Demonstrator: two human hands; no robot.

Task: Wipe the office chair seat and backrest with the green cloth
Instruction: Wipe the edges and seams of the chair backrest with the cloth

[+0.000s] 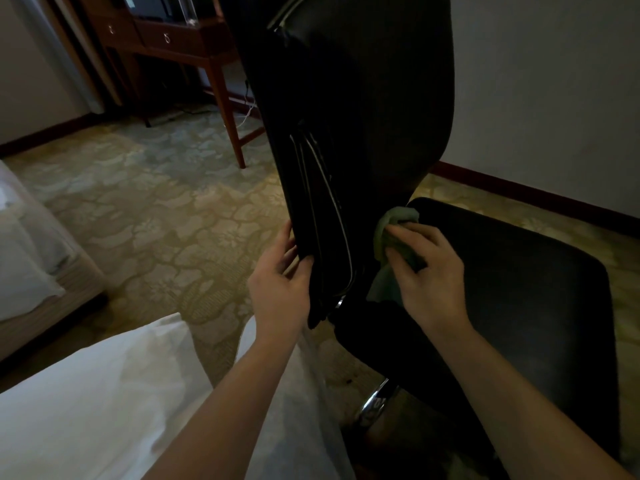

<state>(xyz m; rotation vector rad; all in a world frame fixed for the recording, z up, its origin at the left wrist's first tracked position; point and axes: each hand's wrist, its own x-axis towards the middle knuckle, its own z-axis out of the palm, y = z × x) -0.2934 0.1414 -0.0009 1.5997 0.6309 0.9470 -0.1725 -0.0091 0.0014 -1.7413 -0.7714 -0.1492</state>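
While the right hand (429, 271) holds the grip, I log items from it outward. Item one: green cloth (389, 237), bunched under that hand's curled fingers and thumb, pinched and pressed into the crease where backrest meets seat, with a loose tail hanging just below the grip. Item two: backrest (363, 116), black, upright, rising above and left of the grip, its lowest part touching the cloth. Item three: seat (519, 289), black, running right of the grip and under the wrist, its rear edge beside the cloth. Item four: left hand (280, 271), across the backrest from the grip, fingers wrapped round the backrest's outer edge, thumb on the near face. Item five: chrome column (375, 403), below the grip. Outlying: patterned carpet (156, 202); wooden desk (194, 39), far beyond the backrest; white bedding (86, 393), nearest me. Step in hand, by my judgement: wiping the foot of the backrest at the join. Next move calls for steady pressure through the cloth and a sweep along the crease or out over the seat, the left hand bracing against swivel. Which surfaces are already wiped I cannot tell.
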